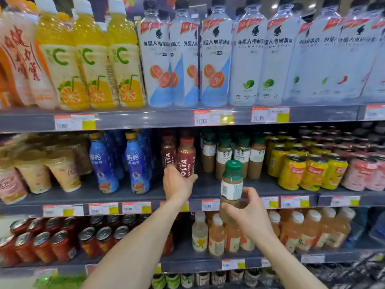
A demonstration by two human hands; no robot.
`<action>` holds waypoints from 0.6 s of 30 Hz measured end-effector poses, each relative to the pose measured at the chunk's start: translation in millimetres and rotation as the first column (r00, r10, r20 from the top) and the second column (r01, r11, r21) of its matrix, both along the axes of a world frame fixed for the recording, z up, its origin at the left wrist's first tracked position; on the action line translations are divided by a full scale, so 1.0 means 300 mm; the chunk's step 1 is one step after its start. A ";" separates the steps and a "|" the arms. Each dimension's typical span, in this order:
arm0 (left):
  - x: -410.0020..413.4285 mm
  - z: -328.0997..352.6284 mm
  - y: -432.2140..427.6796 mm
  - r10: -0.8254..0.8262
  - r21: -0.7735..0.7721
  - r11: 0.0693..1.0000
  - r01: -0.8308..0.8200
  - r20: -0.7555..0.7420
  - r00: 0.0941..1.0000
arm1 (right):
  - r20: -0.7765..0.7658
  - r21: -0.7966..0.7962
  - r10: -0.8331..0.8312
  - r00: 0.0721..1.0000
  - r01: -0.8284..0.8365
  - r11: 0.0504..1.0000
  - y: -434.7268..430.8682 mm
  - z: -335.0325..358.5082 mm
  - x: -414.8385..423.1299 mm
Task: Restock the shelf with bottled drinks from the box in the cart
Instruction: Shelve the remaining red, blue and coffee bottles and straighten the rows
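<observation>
Right grip [249,211] curled round the base of a coffee bottle [231,182]: green cap, white label, milky brown drink, held upright before the middle shelf [208,189]. Left grip [177,184] holds a red Costa bottle [186,157] standing on that shelf

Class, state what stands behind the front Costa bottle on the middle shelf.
A second Costa bottle stands behind the front Costa bottle, which the left hand grips. Anything deeper is dark and covered.
</observation>
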State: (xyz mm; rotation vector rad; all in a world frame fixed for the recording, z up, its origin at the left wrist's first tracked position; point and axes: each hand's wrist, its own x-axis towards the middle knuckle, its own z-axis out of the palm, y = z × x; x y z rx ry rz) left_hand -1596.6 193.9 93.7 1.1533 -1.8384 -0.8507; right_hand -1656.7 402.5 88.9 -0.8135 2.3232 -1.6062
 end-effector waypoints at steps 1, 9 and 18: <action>-0.022 -0.014 -0.007 0.012 -0.015 1.000 -0.011 0.015 1.000 | 0.010 0.000 0.004 1.000 -0.004 1.000 -0.008 0.004 -0.014; -0.081 -0.064 -0.033 0.036 -0.011 0.999 -0.036 0.045 0.998 | -0.019 -0.037 0.023 1.000 -0.023 0.999 -0.078 0.036 -0.124; -0.062 -0.091 -0.052 0.007 -0.048 0.999 0.007 0.281 0.960 | 0.003 -0.083 0.031 1.000 -0.030 0.996 -0.093 0.048 -0.180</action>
